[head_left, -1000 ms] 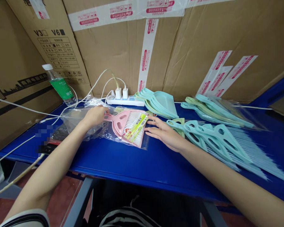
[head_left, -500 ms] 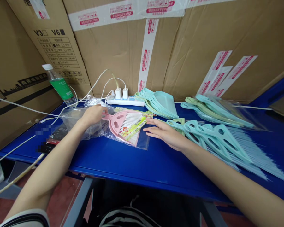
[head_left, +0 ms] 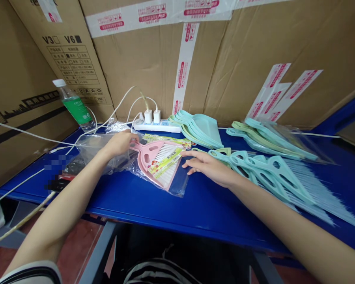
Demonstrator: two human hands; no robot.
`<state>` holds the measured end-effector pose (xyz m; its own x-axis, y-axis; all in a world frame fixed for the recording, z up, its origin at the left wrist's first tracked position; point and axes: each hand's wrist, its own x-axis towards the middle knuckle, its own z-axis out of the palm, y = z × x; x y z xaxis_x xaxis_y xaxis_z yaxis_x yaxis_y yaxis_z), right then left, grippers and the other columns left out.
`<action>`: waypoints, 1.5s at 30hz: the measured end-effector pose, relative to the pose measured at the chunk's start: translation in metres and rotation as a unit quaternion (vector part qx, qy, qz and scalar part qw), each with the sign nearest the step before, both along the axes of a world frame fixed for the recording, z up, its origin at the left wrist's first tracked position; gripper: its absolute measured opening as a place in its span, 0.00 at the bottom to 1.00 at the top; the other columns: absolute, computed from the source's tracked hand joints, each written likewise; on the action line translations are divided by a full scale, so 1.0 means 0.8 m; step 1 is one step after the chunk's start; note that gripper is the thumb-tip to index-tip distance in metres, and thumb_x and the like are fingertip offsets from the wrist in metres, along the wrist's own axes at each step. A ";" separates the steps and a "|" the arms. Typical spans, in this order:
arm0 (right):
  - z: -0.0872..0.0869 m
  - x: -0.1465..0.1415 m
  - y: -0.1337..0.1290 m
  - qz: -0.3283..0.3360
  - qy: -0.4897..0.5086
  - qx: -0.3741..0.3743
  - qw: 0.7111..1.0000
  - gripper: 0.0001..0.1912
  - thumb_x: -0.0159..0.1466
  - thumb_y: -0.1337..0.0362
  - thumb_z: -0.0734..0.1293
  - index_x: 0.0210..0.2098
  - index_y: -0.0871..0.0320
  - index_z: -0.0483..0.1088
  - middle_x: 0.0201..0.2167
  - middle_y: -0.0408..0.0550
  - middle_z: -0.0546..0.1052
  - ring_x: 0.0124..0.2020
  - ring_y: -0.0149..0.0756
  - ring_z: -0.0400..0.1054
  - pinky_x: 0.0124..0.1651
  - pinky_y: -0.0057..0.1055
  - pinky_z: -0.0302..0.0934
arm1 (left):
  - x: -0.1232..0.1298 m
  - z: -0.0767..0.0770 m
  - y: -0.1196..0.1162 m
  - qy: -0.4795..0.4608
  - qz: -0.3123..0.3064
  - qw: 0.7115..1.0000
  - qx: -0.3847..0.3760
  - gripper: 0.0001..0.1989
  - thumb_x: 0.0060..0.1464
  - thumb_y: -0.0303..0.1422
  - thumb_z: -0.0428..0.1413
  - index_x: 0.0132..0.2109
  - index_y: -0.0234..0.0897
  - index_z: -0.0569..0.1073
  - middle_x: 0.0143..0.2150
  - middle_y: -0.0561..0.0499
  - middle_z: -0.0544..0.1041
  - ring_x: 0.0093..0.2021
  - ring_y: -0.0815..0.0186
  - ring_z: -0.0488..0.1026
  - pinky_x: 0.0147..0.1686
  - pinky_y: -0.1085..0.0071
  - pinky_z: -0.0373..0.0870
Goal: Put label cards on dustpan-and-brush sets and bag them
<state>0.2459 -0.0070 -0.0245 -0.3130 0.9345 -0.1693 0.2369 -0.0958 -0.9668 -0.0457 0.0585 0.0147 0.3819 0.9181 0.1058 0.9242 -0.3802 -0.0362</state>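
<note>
Tilted a little more toward the person than half a second ago, the pink dustpan (head_left: 148,157) has its lower end nearer the front edge of the blue table (head_left: 142,205); the loose corner of its clear plastic bag (head_left: 179,190) has come down with it. The left hand (head_left: 120,144) keeps its fingers closed on the dustpan's handle end. Inside the bag, a white-bristled brush (head_left: 163,150) lies on the dustpan, with a yellow-green printed label (head_left: 165,162) slanting across the bristles.

The right hand (head_left: 209,167) is open, fingers apart and slightly bent, at the dustpan's right side. Its index finger reaches the end of the label; whether it presses on it, I cannot tell.

Behind the dustpan, 2 white adapters (head_left: 152,116) sit in a white power strip (head_left: 168,127), and beside that lie stacked turquoise and green dustpans (head_left: 205,128). Turquoise brushes (head_left: 276,177) overlap under and beyond the right wrist, and bagged turquoise and green pieces (head_left: 272,139) lie behind them. At the far left, 1 green-labelled bottle (head_left: 77,110) leans near the cardboard (head_left: 148,63). Crumpled clear plastic (head_left: 91,148) lies around the left hand.
</note>
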 end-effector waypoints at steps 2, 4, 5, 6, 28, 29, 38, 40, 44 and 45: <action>0.001 0.002 0.001 0.012 -0.015 0.014 1.000 0.15 0.64 0.70 0.64 0.49 0.59 0.72 0.33 0.47 0.75 0.31 0.31 0.72 0.43 0.35 0.73 | 0.001 0.000 0.001 -0.005 -0.005 1.000 -0.002 0.17 0.49 0.21 0.48 0.39 0.38 0.79 0.35 0.49 0.73 0.35 0.66 0.71 0.37 0.72 0.64; 0.002 0.003 0.002 0.017 -0.048 0.034 0.998 0.14 0.63 0.70 0.63 0.49 0.59 0.72 0.34 0.46 0.74 0.27 0.29 0.70 0.42 0.34 0.73 | 0.002 0.000 0.001 -0.007 -0.009 1.000 -0.006 0.18 0.50 0.21 0.48 0.39 0.38 0.79 0.35 0.49 0.72 0.34 0.66 0.70 0.37 0.72 0.64; 0.002 0.002 0.003 0.020 -0.069 0.048 0.996 0.14 0.63 0.71 0.63 0.48 0.60 0.72 0.36 0.47 0.73 0.26 0.27 0.69 0.41 0.33 0.73 | 0.002 0.000 0.001 -0.009 -0.011 1.000 -0.007 0.18 0.50 0.21 0.47 0.40 0.38 0.79 0.35 0.49 0.72 0.35 0.66 0.70 0.37 0.72 0.64; 0.003 0.002 0.003 0.023 -0.088 0.063 0.994 0.14 0.63 0.72 0.62 0.47 0.60 0.72 0.38 0.47 0.72 0.25 0.26 0.68 0.40 0.33 0.73 | 0.002 0.000 0.001 -0.012 -0.012 1.000 -0.009 0.18 0.50 0.21 0.47 0.40 0.38 0.79 0.35 0.49 0.72 0.35 0.66 0.70 0.37 0.72 0.64; -0.009 0.010 0.010 0.086 -0.231 0.335 0.909 0.17 0.64 0.70 0.56 0.46 0.56 0.73 0.47 0.53 0.75 0.49 0.43 0.71 0.55 0.46 0.65 | 0.016 -0.002 -0.010 0.018 0.026 0.999 0.006 0.18 0.54 0.22 0.47 0.43 0.38 0.79 0.37 0.47 0.71 0.36 0.63 0.73 0.36 0.69 0.64; -0.009 0.010 0.011 0.085 -0.236 0.342 0.906 0.17 0.64 0.71 0.56 0.46 0.55 0.73 0.47 0.53 0.75 0.50 0.43 0.70 0.55 0.45 0.64 | 0.016 -0.003 -0.010 0.016 0.022 1.000 0.007 0.18 0.53 0.22 0.47 0.43 0.38 0.79 0.36 0.48 0.71 0.36 0.63 0.73 0.37 0.69 0.64; -0.013 0.015 0.014 0.083 -0.245 0.372 0.891 0.22 0.62 0.75 0.55 0.47 0.55 0.73 0.47 0.53 0.74 0.50 0.42 0.71 0.54 0.43 0.65 | 0.017 -0.005 -0.007 0.000 0.002 1.000 0.021 0.19 0.51 0.22 0.47 0.42 0.39 0.79 0.34 0.48 0.70 0.36 0.63 0.73 0.36 0.70 0.64; -0.008 0.019 0.014 0.098 -0.239 0.357 0.898 0.22 0.62 0.74 0.54 0.47 0.55 0.74 0.47 0.53 0.74 0.50 0.41 0.71 0.54 0.44 0.65 | 0.017 -0.005 -0.007 -0.001 0.007 1.000 0.015 0.19 0.52 0.22 0.46 0.42 0.39 0.79 0.34 0.48 0.70 0.36 0.63 0.73 0.36 0.69 0.64; 0.002 0.026 0.013 0.141 -0.228 0.291 0.918 0.22 0.64 0.71 0.53 0.47 0.56 0.74 0.48 0.53 0.75 0.45 0.40 0.72 0.48 0.42 0.69 | 0.017 -0.006 -0.007 -0.003 0.008 1.000 0.015 0.19 0.52 0.22 0.46 0.42 0.39 0.80 0.34 0.48 0.69 0.36 0.63 0.72 0.36 0.69 0.64; 0.003 0.027 0.013 0.143 -0.226 0.283 0.921 0.22 0.64 0.70 0.53 0.48 0.56 0.74 0.48 0.53 0.75 0.45 0.40 0.72 0.48 0.42 0.69 | 0.017 -0.006 -0.006 -0.003 0.006 1.000 0.018 0.19 0.52 0.22 0.46 0.42 0.39 0.80 0.34 0.48 0.69 0.36 0.63 0.72 0.35 0.69 0.63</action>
